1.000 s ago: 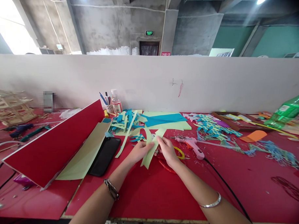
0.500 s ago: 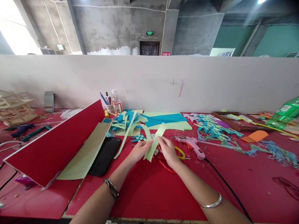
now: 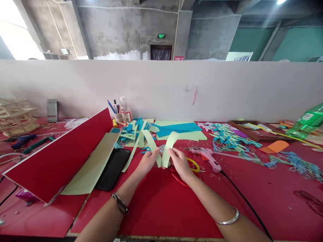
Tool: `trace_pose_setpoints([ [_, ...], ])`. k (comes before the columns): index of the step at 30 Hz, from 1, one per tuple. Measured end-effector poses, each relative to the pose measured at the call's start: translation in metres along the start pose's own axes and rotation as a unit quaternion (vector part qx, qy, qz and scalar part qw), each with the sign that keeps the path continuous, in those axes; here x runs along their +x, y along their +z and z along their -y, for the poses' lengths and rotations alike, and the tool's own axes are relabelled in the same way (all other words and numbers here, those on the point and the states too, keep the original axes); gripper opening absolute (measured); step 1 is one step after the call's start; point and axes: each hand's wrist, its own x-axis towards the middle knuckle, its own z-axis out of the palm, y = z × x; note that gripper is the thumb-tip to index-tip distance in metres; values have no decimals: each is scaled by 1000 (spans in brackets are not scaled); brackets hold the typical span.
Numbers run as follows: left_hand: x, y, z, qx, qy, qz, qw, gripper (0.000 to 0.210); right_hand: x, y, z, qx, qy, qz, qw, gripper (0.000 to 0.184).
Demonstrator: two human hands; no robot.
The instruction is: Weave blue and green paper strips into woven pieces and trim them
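Two pale green paper strips are held up over the red table (image 3: 164, 205), their lower ends close together in a V. My left hand (image 3: 149, 161) pinches the left strip (image 3: 151, 140), which leans away to the upper left. In my right hand (image 3: 180, 162) the right strip (image 3: 168, 149) is pinched near its middle, its top curling over. Whether the strips join at the bottom I cannot tell. Just beyond my right hand lie red-and-yellow handled scissors (image 3: 194, 165), partly hidden, and a pink glue gun (image 3: 209, 158).
Left of my hands lie a black phone (image 3: 114, 170) and a red board (image 3: 70, 156) standing on edge. Cut green and blue strips (image 3: 132, 131) are heaped behind. Woven paper pieces (image 3: 231, 136), a green bottle (image 3: 308, 119) and a cord (image 3: 240, 196) are to the right.
The strips, which crossed or overlapped before, now spread apart into a V. My left hand has shifted slightly left; the right hand stays almost in place.
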Motion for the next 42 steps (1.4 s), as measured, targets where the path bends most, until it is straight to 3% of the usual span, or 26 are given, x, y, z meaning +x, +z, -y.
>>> trace_pose_setpoints([
  [3, -1, 2, -1, -16, -15, 94, 995, 48, 0, -1, 4, 12, -4, -13, 1000, 33],
  [5, -1, 3, 0, 5, 4, 109, 994, 48, -1, -1, 7, -9, -11, 6, 1000, 34],
  [9, 0, 2, 1, 20, 19, 86, 996, 48, -3, 1, 8, -61, -36, 49, 996, 32],
  [17, 4, -9, 0, 13, 66, -2, 998, 42, 0, -3, 3, -55, -24, -6, 998, 34],
  [20, 4, -9, -2, 3, 70, -5, 998, 43, 1, -4, 3, -41, -25, -12, 999, 33],
  [25, -2, -3, -7, 3, 92, 33, 995, 48, 1, -3, 4, -39, -33, 59, 997, 24],
  [31, -14, -6, -13, 35, 98, 13, 995, 51, -3, -6, 9, -108, -54, 184, 976, 27],
  [33, -24, -8, -18, 55, 93, 31, 994, 51, -5, -6, 9, -139, -58, 188, 971, 29],
  [38, -64, -9, -33, 124, 42, 158, 979, 46, -7, -6, 10, -297, -118, 134, 938, 30],
  [42, -95, -12, -53, 211, 33, 218, 952, 33, -6, -6, 9, -307, -134, 121, 935, 27],
])
